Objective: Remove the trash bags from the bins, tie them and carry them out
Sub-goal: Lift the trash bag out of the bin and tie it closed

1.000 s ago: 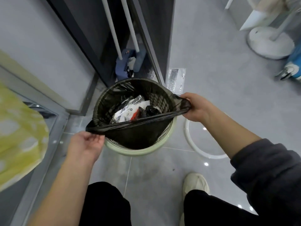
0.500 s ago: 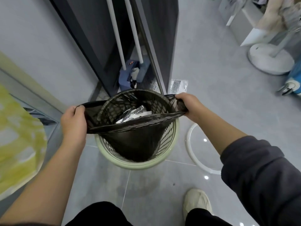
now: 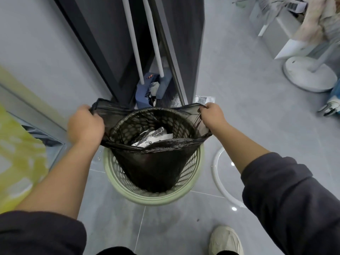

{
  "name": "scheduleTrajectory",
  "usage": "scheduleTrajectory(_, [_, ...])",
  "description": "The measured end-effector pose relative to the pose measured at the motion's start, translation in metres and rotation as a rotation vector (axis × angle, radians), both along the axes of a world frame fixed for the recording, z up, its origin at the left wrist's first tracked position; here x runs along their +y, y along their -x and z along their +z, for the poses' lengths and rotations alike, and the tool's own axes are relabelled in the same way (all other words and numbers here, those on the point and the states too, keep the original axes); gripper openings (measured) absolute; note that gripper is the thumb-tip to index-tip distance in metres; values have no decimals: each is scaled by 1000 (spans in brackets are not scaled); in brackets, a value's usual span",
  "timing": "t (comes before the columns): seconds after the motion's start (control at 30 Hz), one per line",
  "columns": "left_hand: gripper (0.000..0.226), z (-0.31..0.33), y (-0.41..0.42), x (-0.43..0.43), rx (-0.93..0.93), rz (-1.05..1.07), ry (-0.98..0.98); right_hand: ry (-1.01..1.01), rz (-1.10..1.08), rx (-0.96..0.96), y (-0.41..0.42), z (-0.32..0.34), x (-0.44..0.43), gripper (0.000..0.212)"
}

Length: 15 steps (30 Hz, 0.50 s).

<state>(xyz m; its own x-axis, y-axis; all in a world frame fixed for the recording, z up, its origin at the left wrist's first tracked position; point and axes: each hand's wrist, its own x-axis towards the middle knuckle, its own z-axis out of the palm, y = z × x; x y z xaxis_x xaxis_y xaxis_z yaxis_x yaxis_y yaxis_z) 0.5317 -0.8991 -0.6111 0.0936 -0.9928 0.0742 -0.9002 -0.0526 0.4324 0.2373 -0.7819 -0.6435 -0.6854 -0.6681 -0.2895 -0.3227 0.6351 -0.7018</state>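
My left hand (image 3: 85, 126) and right hand (image 3: 213, 116) each grip a corner of the black trash bag (image 3: 152, 166), stretched between my fingers, its lower part below them in the green bin (image 3: 152, 196); my fingertips curl out of sight, and the rubbish (image 3: 152, 138) inside is half hidden

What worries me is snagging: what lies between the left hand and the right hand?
Head view: the black trash bag, stretched open between left hand and right hand, its body in the green mesh bin, silvery wrappers inside.
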Motion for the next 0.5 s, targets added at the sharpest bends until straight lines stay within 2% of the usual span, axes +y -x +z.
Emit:
scheduleTrajectory(0.1, [22,0,-4,12,175,50,119,273,-42,8,-9,1,7,19])
scheduleTrajectory(0.17, [21,-2,-9,13,266,32,143,369,-47,-82,-15,5,11,23])
scheduleTrajectory(0.23, [28,-1,-11,12,392,-85,88,395,-24,-252,-20,15,16,33])
scheduleTrajectory(0.3, [35,2,-11,13,525,-265,-3,328,44,-390,-26,27,22,32])
scheduleTrajectory(0.37, [24,11,-10,20,523,-412,-97,215,153,-427,-36,37,29,20])
scheduleTrajectory(0.43, [16,20,-11,26,422,-533,-136,152,261,-364,-45,36,35,36])
scheduleTrajectory(0.5, [22,28,-14,31,287,-605,-146,201,344,-287,-52,33,39,40])
